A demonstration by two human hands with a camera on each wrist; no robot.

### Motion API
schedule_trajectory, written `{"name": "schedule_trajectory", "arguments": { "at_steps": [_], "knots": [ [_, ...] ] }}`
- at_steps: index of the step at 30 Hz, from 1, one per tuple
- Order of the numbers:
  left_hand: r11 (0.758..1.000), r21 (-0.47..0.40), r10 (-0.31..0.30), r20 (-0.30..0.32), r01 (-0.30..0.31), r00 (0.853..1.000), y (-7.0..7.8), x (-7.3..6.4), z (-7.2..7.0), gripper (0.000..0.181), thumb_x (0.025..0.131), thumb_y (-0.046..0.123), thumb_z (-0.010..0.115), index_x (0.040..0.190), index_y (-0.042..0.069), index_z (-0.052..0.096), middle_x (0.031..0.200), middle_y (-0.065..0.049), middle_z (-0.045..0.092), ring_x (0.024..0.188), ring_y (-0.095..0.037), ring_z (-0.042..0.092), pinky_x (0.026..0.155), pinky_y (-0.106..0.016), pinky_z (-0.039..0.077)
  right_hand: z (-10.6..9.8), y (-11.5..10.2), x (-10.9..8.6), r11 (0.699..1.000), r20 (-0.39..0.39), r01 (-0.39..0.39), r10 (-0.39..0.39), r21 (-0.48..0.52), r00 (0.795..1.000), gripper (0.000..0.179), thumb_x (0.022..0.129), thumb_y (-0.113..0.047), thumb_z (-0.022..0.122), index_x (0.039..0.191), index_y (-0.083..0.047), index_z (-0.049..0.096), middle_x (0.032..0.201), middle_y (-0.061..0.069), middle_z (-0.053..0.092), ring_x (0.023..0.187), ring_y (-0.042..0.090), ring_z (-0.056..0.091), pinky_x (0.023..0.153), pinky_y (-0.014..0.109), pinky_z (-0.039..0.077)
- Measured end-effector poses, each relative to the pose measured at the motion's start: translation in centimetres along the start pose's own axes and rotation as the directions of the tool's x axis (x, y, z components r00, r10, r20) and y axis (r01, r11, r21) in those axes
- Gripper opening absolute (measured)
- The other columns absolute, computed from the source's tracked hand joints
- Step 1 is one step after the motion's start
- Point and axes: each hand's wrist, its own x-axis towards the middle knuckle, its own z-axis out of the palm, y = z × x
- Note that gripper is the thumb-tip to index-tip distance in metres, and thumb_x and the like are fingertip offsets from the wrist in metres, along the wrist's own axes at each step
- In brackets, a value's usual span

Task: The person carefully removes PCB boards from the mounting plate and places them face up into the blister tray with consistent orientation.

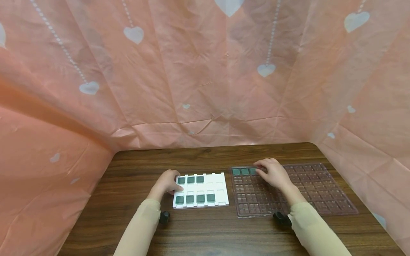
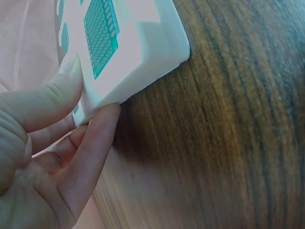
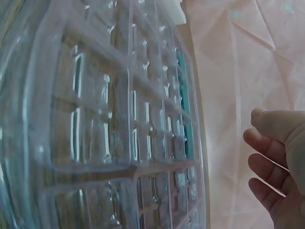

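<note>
My left hand [image 1: 166, 183] grips the left end of a white tray [image 1: 214, 185], thumb on top and fingers against its side in the left wrist view. Green square chips lie in the tray's two rows of pockets, three in the far row and several in the near row; one chip [image 2: 101, 38] shows its dotted face up close. To the right, my right hand [image 1: 273, 174] hovers over the far row of a clear plastic tray [image 1: 253, 197], beside three green chips [image 1: 245, 171] in its left corner. Its fingers are loosely bent with nothing between them in the right wrist view.
Both trays lie on a dark wood-grain table [image 1: 198, 231], a narrow gap between them. The clear tray's many other compartments extend rightward. A pink curtain [image 1: 205, 89] with white hearts encloses the table's back and sides. Black devices [image 1: 164, 217] sit at both wrists.
</note>
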Motion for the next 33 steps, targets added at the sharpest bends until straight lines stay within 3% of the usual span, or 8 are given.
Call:
{"name": "schedule_trajectory", "arguments": {
  "at_steps": [7,18,33],
  "knots": [
    [1.000,-0.007,-0.008,-0.004,0.008,1.000,0.0,0.0,0.0,0.062,0.069,0.000,0.089,0.123,-0.010,0.060,0.118,-0.026,0.057,0.073,-0.025,0.063,0.046,-0.028,0.058,0.3,-0.9,0.0,0.999,-0.046,0.029,-0.027,0.041,0.999,0.018,0.085,-0.006,0.076,0.103,-0.004,0.073,0.087,0.003,0.067,0.084,0.026,0.058,0.072,0.045,0.050],
    [1.000,-0.003,0.000,0.001,0.000,1.000,0.0,-0.1,0.0,0.061,0.070,0.000,0.089,0.123,-0.010,0.060,0.117,-0.026,0.057,0.073,-0.024,0.063,0.047,-0.029,0.058,1.1,-2.2,0.1,0.995,-0.023,0.035,-0.033,0.097,0.999,0.018,0.086,-0.007,0.075,0.104,-0.005,0.072,0.088,0.001,0.065,0.083,0.028,0.056,0.067,0.040,0.048],
    [1.000,-0.007,-0.002,0.003,0.002,1.000,0.1,-0.2,-0.1,0.062,0.070,0.000,0.088,0.123,-0.010,0.059,0.119,-0.026,0.057,0.072,-0.024,0.063,0.047,-0.029,0.058,2.1,-4.8,0.3,0.989,0.025,0.037,-0.041,0.143,0.999,0.021,0.086,-0.009,0.077,0.107,-0.006,0.072,0.092,-0.001,0.066,0.087,0.024,0.057,0.071,0.039,0.050]
  ]
}}
